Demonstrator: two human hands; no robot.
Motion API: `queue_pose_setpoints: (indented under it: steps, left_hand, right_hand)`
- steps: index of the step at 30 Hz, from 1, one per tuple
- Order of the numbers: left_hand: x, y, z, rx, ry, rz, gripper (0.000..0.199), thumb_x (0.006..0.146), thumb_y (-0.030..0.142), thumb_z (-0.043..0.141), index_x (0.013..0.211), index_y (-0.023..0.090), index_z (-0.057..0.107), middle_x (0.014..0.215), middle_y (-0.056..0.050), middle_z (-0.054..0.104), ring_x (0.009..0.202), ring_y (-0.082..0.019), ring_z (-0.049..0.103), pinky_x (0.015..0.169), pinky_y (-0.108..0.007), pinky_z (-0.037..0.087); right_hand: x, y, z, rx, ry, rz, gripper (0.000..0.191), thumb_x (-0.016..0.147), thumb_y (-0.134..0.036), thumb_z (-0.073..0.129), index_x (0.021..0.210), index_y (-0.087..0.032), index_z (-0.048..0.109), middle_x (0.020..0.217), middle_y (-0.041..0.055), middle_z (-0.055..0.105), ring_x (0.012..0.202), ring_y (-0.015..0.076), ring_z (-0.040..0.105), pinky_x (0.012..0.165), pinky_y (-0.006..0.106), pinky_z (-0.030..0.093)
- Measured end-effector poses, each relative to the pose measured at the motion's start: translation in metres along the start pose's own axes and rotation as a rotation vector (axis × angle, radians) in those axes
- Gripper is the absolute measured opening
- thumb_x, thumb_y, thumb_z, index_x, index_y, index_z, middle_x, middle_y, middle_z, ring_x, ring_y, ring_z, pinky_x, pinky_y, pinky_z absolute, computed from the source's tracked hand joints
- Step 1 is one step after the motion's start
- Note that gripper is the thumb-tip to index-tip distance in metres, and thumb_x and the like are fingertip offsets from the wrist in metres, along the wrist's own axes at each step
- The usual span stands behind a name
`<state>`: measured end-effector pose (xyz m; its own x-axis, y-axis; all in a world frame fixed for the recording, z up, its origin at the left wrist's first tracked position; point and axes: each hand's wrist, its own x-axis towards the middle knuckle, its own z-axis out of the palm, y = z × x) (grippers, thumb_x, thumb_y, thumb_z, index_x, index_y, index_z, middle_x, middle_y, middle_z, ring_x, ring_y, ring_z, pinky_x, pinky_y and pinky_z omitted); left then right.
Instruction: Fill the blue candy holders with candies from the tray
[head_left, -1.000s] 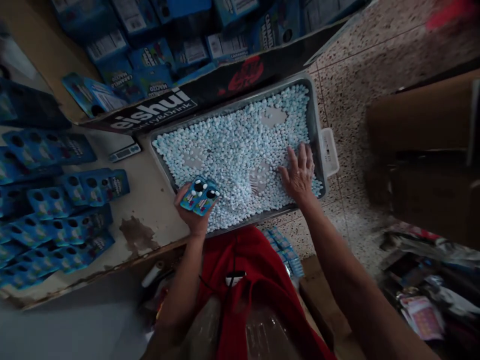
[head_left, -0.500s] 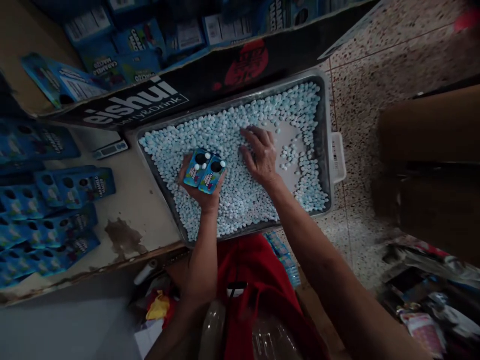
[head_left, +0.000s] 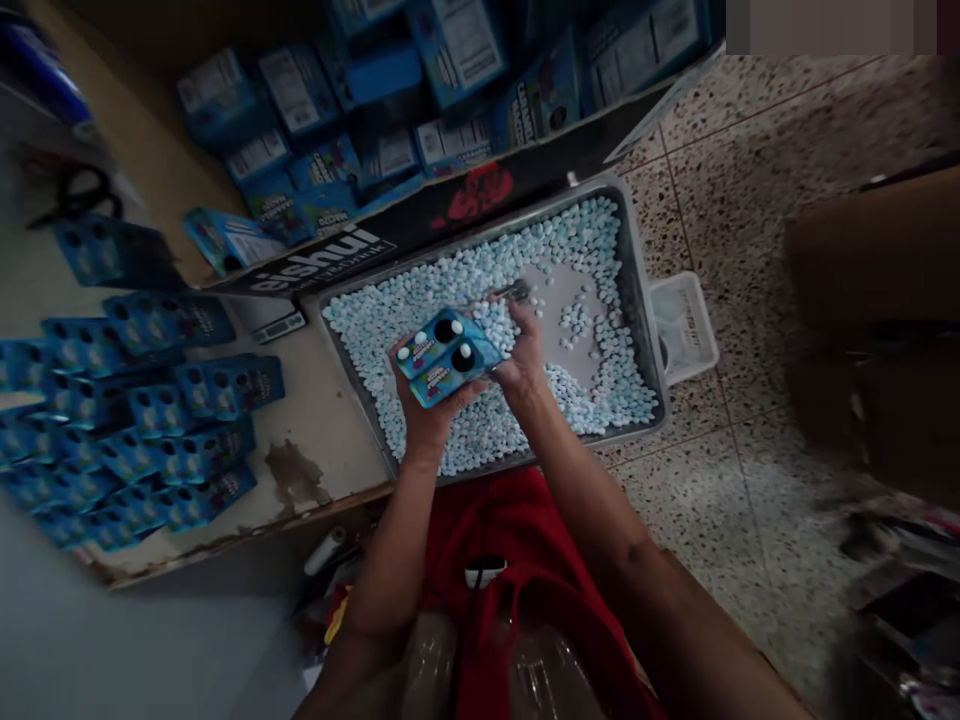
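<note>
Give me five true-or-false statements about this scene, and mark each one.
1. The left hand holds boxes. True.
2. The right hand holds nothing. False: it cups candies.
3. The tray is completely covered with candies. False: a bare patch shows toward its right end.
4. A tub shows beside the tray's right end. True.
5. The packs in the carton are red. False: they are blue.

"eishui" marks the carton (head_left: 409, 226); "caramelo" its blue boxes (head_left: 536, 105).
</note>
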<state>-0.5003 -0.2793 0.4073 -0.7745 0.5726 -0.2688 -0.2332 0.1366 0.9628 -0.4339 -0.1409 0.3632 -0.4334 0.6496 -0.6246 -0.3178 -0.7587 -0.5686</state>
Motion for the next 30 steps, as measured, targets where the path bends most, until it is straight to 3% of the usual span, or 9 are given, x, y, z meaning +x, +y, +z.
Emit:
queue_pose_setpoints:
  steps: [3, 7, 13, 15, 17, 20, 25, 30]
  left_hand:
    - [0.000, 0.017, -0.037, 0.238, -0.013, 0.244, 0.095, 0.055, 0.052, 0.105, 0.134, 0.032, 0.055, 0.139, -0.006, 0.065, 0.135, -0.031, 0.065, 0.116, -0.053, 0.054]
    - [0.007, 0.020, -0.062, 0.490, -0.056, 0.384, 0.087, 0.064, 0.056, 0.100, 0.134, 0.025, 0.059, 0.136, -0.012, 0.068, 0.135, -0.034, 0.065, 0.119, -0.053, 0.051]
    - [0.009, 0.013, -0.061, 0.533, -0.171, 0.485, 0.082, 0.072, 0.062, 0.094, 0.137, 0.027, 0.057, 0.137, -0.012, 0.068, 0.139, -0.034, 0.063, 0.120, -0.053, 0.050]
    - [0.008, 0.011, -0.062, 0.505, -0.136, 0.482, 0.084, 0.073, 0.065, 0.092, 0.138, 0.027, 0.055, 0.138, -0.012, 0.067, 0.140, -0.034, 0.063, 0.119, -0.053, 0.051]
    - [0.006, 0.009, -0.063, 0.487, -0.111, 0.454, 0.085, 0.073, 0.066, 0.091, 0.139, 0.027, 0.054, 0.139, -0.013, 0.066, 0.139, -0.033, 0.063, 0.117, -0.053, 0.053]
    - [0.001, 0.006, -0.064, 0.457, -0.170, 0.437, 0.085, 0.072, 0.064, 0.093, 0.138, 0.027, 0.055, 0.137, -0.013, 0.068, 0.138, -0.034, 0.064, 0.117, -0.055, 0.053]
    - [-0.005, -0.001, -0.064, 0.384, -0.177, 0.429, 0.085, 0.070, 0.056, 0.097, 0.139, 0.027, 0.056, 0.137, -0.013, 0.067, 0.136, -0.033, 0.065, 0.115, -0.053, 0.055]
    - [-0.002, -0.015, -0.063, 0.411, -0.154, 0.459, 0.085, 0.070, 0.061, 0.095, 0.137, 0.026, 0.055, 0.135, -0.013, 0.067, 0.134, -0.032, 0.066, 0.114, -0.052, 0.055]
  right_hand:
    - [-0.025, -0.019, 0.017, 0.229, -0.081, 0.126, 0.027, 0.082, -0.050, 0.075, 0.090, -0.025, 0.069, 0.089, 0.0039, 0.079, 0.102, 0.0259, 0.076, 0.084, 0.047, 0.067]
    - [-0.063, -0.043, 0.046, 0.213, -0.189, -0.012, 0.032, 0.078, -0.055, 0.078, 0.092, -0.026, 0.072, 0.095, 0.0040, 0.079, 0.099, 0.0246, 0.074, 0.087, 0.044, 0.065]
    - [-0.094, -0.052, 0.082, -0.025, -0.328, -0.254, 0.031, 0.085, -0.058, 0.067, 0.085, -0.028, 0.075, 0.094, 0.0028, 0.076, 0.094, 0.0221, 0.071, 0.096, 0.043, 0.059]
    - [-0.098, -0.051, 0.086, -0.053, -0.338, -0.265, 0.032, 0.085, -0.059, 0.066, 0.085, -0.028, 0.075, 0.094, 0.0030, 0.076, 0.092, 0.0218, 0.071, 0.095, 0.043, 0.058]
    - [-0.099, -0.050, 0.088, -0.065, -0.348, -0.243, 0.035, 0.083, -0.060, 0.065, 0.088, -0.028, 0.076, 0.095, 0.0035, 0.076, 0.087, 0.0214, 0.070, 0.091, 0.042, 0.059]
    - [-0.101, -0.051, 0.089, -0.090, -0.354, -0.221, 0.043, 0.083, -0.066, 0.064, 0.095, -0.027, 0.077, 0.099, 0.0046, 0.076, 0.090, 0.0226, 0.070, 0.088, 0.041, 0.059]
    - [-0.104, -0.048, 0.088, -0.178, -0.448, -0.295, 0.046, 0.089, -0.071, 0.060, 0.090, -0.028, 0.074, 0.095, 0.0050, 0.072, 0.096, 0.0243, 0.070, 0.099, 0.045, 0.058]
    - [-0.105, -0.035, 0.083, -0.345, -0.548, -0.381, 0.041, 0.091, -0.066, 0.063, 0.084, -0.028, 0.077, 0.085, 0.0035, 0.071, 0.095, 0.0250, 0.070, 0.105, 0.047, 0.055]
